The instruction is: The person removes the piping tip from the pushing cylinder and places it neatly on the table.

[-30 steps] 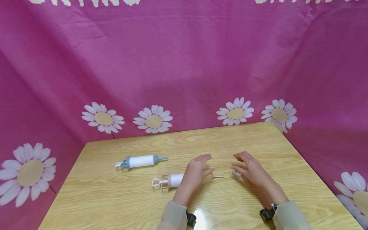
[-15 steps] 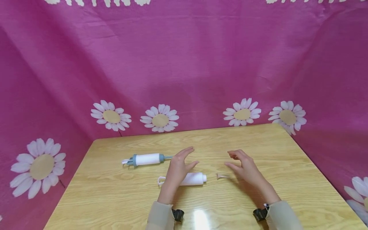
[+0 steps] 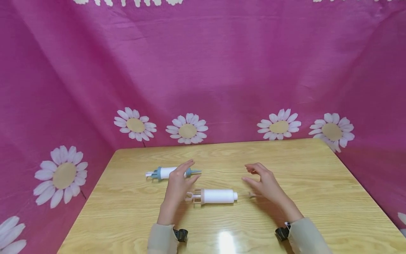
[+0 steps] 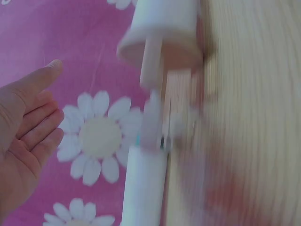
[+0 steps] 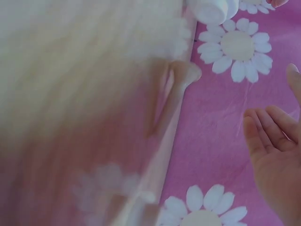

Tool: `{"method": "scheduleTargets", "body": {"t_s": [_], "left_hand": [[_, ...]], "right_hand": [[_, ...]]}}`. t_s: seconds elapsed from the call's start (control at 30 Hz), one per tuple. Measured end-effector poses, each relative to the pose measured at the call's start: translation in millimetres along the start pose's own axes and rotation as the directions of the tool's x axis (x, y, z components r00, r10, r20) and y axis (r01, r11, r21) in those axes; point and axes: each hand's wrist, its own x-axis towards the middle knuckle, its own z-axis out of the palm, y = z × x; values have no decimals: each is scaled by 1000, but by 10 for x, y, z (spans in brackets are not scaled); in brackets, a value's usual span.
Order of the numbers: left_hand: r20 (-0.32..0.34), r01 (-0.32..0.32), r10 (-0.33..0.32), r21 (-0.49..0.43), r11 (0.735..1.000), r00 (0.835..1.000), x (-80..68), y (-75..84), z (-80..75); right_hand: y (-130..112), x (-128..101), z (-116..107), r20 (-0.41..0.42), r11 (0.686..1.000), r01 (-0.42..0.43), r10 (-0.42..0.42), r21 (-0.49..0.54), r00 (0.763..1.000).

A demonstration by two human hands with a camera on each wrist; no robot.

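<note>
My left hand (image 3: 177, 183) is raised over the table with fingers spread, holding nothing. It overlaps the blue-fitted white syringe (image 3: 168, 172) in the head view and partly hides its barrel. Just right of this hand lies a second syringe, with a white barrel (image 3: 219, 196) and beige end fittings (image 3: 197, 196); its handle is at the hand's wrist. Also empty, my right hand (image 3: 268, 183) has its thumb apart from the bent fingers. A small beige nozzle (image 3: 252, 194) lies by it, partly hidden. The nozzle (image 5: 176, 89) appears bigger in the right wrist view.
The wooden table (image 3: 285, 155) meets a pink curtain (image 3: 222, 70) printed with daisies at its back and sides. Black straps with cameras (image 3: 180, 235) sit on both wrists. A light glare shows on the front of the tabletop.
My left hand has moved left, uncovering the beige-fitted syringe's barrel and overlapping the blue one. My right hand has shifted slightly left over the nozzle. The head view has turned left.
</note>
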Motion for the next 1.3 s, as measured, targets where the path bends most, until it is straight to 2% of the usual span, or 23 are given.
{"method": "scheduleTargets", "body": {"t_s": [0.13,0.3,0.5,0.7,0.83,1.03,1.3], "left_hand": [[-25,16,-15,37,999,1000,29,-127,-108],[-29,43,-42,42,998,999,32,-251,-235],[-35,32,-30,70,997,999,8,-438,-342],[-9,47,-47,121,992,999,13,-656,-469],[22,41,-44,150,988,999,43,-775,-569],[94,30,-43,137,990,995,98,-925,-663],[227,77,-108,141,987,968,150,-1137,-715]], "right_hand": [[-59,95,45,11,1000,8,-8,14,1000],[-136,187,103,37,999,27,-28,39,999],[-256,291,159,87,999,9,-13,50,996],[-381,473,191,124,995,91,-94,30,988],[-455,636,222,182,990,137,-137,12,974],[-560,883,329,272,984,180,-177,11,946],[-676,1120,554,425,975,223,-208,15,881]]}}
